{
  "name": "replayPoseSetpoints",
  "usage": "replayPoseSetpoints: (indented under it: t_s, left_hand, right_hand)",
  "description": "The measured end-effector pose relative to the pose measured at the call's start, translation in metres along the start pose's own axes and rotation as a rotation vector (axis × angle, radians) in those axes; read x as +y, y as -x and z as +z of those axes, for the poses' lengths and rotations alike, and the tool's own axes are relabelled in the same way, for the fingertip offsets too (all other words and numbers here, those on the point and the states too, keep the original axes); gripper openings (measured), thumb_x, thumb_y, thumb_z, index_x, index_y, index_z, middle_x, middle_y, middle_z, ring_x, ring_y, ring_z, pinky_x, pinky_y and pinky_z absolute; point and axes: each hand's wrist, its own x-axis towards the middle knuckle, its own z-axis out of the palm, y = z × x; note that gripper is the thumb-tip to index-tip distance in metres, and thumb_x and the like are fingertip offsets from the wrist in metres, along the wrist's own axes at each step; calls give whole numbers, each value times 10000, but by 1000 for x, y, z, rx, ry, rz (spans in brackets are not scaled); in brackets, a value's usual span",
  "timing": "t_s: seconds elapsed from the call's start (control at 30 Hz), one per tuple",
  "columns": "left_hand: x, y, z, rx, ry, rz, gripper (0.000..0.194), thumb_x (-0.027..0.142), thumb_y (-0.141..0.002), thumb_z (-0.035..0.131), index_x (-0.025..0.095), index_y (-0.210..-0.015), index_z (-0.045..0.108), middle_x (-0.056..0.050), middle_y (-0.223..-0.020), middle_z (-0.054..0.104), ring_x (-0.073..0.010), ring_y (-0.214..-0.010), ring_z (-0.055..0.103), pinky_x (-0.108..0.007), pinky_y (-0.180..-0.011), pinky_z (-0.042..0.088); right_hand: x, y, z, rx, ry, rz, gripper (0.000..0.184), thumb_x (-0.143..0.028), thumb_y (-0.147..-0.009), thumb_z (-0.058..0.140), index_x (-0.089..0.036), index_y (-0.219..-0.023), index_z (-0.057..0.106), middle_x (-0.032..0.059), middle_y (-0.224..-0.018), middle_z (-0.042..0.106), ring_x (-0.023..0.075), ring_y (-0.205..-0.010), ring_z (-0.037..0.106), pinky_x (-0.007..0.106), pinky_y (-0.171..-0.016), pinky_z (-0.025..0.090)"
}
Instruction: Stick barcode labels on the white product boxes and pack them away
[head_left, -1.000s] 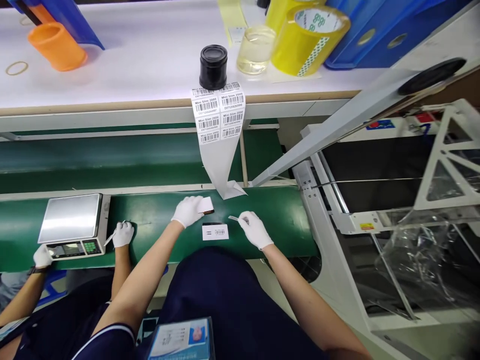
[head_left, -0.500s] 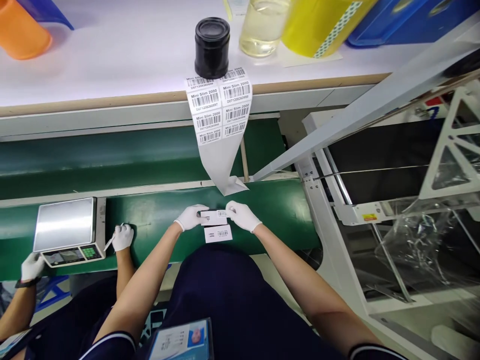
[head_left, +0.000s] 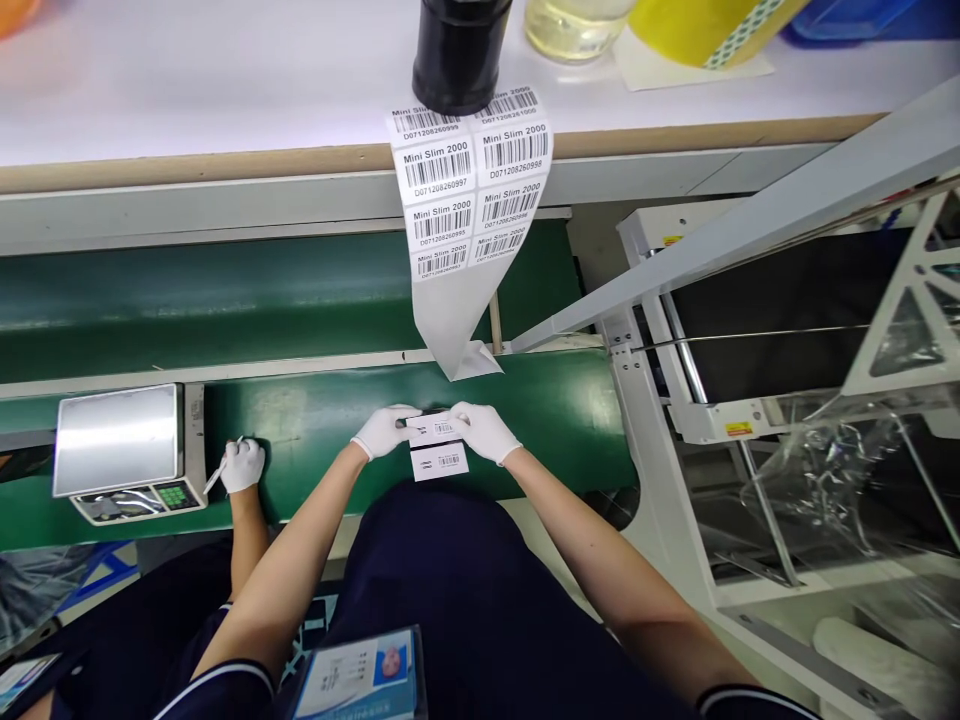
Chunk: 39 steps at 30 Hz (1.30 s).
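Note:
My left hand (head_left: 382,432) and my right hand (head_left: 484,430), both in white gloves, grip the two ends of a small flat white box (head_left: 433,428) with a barcode label, held just above the green conveyor belt (head_left: 315,420). A second white box with a barcode (head_left: 440,461) lies on the belt right below the first. A strip of barcode labels (head_left: 469,190) reading "Mini Slim 2000" hangs from the shelf edge above my hands, weighted by a black cylinder (head_left: 459,45).
To the left a co-worker's gloved hand (head_left: 241,466) holds a thin tool beside a small weighing scale (head_left: 118,448). A grey metal frame (head_left: 750,220) and clear plastic bags (head_left: 840,470) stand at the right. A yellow tape roll (head_left: 712,25) and a glass jar (head_left: 574,20) sit on the white shelf.
My right hand came in from the right and closed on the box that my left hand held; both now grip it. The camera tilted down and closer. The co-worker's other hand left the view.

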Motion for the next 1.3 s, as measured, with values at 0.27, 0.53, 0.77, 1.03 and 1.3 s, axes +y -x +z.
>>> replayPoseSetpoints:
  t_s: [0.27,0.53,0.77,1.03,1.3]
  left_hand:
    - [3,2,0,3,-21,-6,478,281,-785,805,176,-1250,781,-126,-1388,687,-234,-1012,711,-432,-1019,585]
    - [3,2,-1,6,-52,50,460,279,-796,801,170,-1243,780,-124,-1355,709,-251,-1104,705,-403,-1013,582]
    - [7,3,-1,-9,-85,-12,504,279,-796,780,153,-1284,764,-136,-1399,679,-229,-1001,704,-420,-1020,577]
    - [1,2,0,2,-56,20,500,317,-780,774,177,-1259,773,-121,-1353,706,-208,-928,695,-408,-968,589]
    - [2,-1,-4,-3,-83,66,488,395,-784,782,162,-1213,783,-136,-1344,716,-239,-988,703,-423,-987,575]
  right_hand:
    - [-1,-3,2,-6,49,-18,150,-232,-949,554,-190,-904,691,0,-779,682,151,-741,579,258,-710,370]
    - [-6,-2,1,-3,57,16,161,-203,-949,541,-188,-954,702,28,-868,731,171,-810,622,270,-770,417]
    - [-15,-1,2,-25,186,44,179,-197,-976,505,-186,-965,683,46,-938,742,179,-870,638,272,-793,425]
    - [-40,-6,23,186,641,97,517,-514,-1015,530,-103,-1326,568,190,-1064,695,288,-914,623,377,-769,428]
    - [-17,-55,38,333,446,-242,449,-447,-1097,401,-119,-1214,683,155,-1031,697,290,-1181,529,536,-1226,243]
